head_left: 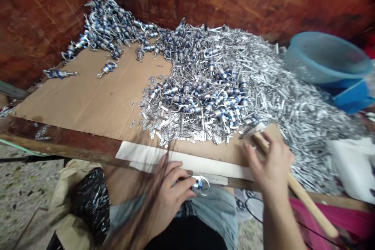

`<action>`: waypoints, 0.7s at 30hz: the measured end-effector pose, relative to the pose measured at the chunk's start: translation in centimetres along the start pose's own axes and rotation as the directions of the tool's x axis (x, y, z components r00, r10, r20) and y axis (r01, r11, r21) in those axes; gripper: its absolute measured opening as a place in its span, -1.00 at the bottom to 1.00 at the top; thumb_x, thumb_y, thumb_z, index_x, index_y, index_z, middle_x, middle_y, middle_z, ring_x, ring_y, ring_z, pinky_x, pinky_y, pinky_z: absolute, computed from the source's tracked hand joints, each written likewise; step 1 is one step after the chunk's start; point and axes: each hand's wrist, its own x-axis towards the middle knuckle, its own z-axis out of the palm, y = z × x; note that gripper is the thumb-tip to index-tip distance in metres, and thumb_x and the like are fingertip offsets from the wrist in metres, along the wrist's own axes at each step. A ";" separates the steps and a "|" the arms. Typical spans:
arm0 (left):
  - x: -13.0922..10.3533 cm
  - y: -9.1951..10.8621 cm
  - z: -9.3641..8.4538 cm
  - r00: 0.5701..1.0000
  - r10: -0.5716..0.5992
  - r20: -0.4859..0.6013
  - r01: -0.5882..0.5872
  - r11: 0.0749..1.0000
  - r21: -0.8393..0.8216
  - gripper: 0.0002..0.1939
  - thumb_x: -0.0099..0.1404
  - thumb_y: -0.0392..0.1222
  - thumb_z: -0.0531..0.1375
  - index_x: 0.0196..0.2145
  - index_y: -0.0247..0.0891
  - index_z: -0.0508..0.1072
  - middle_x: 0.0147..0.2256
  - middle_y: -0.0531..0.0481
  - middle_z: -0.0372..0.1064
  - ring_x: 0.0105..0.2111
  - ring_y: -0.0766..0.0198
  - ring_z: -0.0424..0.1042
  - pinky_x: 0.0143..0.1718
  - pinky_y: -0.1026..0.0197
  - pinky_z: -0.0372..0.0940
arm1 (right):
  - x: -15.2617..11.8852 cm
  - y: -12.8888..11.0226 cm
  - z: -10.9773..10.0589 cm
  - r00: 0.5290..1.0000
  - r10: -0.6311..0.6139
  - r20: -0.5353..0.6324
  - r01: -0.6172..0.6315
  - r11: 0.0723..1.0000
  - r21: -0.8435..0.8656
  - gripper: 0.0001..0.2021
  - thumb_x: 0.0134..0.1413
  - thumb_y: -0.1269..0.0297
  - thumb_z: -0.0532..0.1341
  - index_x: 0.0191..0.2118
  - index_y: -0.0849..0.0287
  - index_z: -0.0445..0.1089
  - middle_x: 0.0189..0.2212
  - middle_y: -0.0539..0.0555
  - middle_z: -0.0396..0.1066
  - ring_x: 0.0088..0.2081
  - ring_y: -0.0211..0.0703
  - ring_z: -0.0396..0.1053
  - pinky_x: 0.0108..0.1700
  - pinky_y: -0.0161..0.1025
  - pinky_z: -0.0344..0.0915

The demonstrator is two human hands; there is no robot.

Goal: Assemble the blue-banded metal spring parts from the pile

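While the cardboard [88, 90] spreads across the left of the table, with a heap of blue-banded fittings [109, 23] at its far end, the left hand [175, 187] is at the near edge, left of the middle. Its fingers and thumb are closed on one metal fitting [201, 184], which sticks out to the right of the fingertips. The fitting's long axis seems to run roughly left to right, its curved ring at the right end; the rest is hidden in the hand, and whether it touches the table edge cannot be told. A white strip [205, 161] lies along the edge just beyond it.

Farther right, well apart from the left hand, the right hand [272, 160] is palm down over a hammer [313, 206], close to its head. The handle slants from far left to near right, passing under the palm and out beyond the table edge, so the head is the end nearer the fitting, which lies to the left and nearer the body. How tightly the right fingers close on the wood cannot be told. Metal strips [263, 70] pile up beyond, with a blue bowl [325, 56] at far right.
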 end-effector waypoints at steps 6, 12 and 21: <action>-0.4 -0.5 0.2 0.999 0.009 0.031 -0.009 1.000 0.006 -0.88 0.21 -0.24 0.22 -0.25 -0.15 0.45 -0.38 0.08 0.45 -0.17 0.19 0.42 0.15 -0.12 0.12 | 0.7 2.3 -0.4 0.993 0.116 0.036 -0.109 0.981 -0.161 -0.60 0.17 0.05 -0.05 -0.17 0.26 0.34 -0.35 0.25 0.33 -0.28 0.08 0.29 -0.26 -0.07 0.22; -0.5 -0.4 0.5 0.999 -0.034 -0.035 0.035 0.999 0.023 -0.86 0.27 -0.12 0.15 -0.29 -0.24 0.35 -0.38 0.02 0.47 -0.20 0.15 0.45 0.09 -0.11 0.21 | -3.8 -3.9 -4.6 0.944 -0.208 0.256 0.138 0.954 0.267 -0.78 0.23 0.27 -0.03 -0.13 0.11 0.31 -0.55 0.02 0.40 -0.58 -0.20 0.36 -0.56 -0.34 0.21; -1.0 -0.6 0.9 0.997 -0.066 -0.038 0.067 0.997 0.023 -0.85 0.29 -0.09 0.13 -0.29 -0.22 0.32 -0.39 0.03 0.45 -0.17 0.14 0.44 0.09 -0.15 0.20 | -5.7 -6.1 -4.2 0.820 -0.474 0.321 0.382 0.871 0.311 -0.68 0.23 0.34 -0.08 0.05 0.19 0.23 -0.39 0.12 0.50 -0.48 -0.15 0.46 -0.47 -0.32 0.34</action>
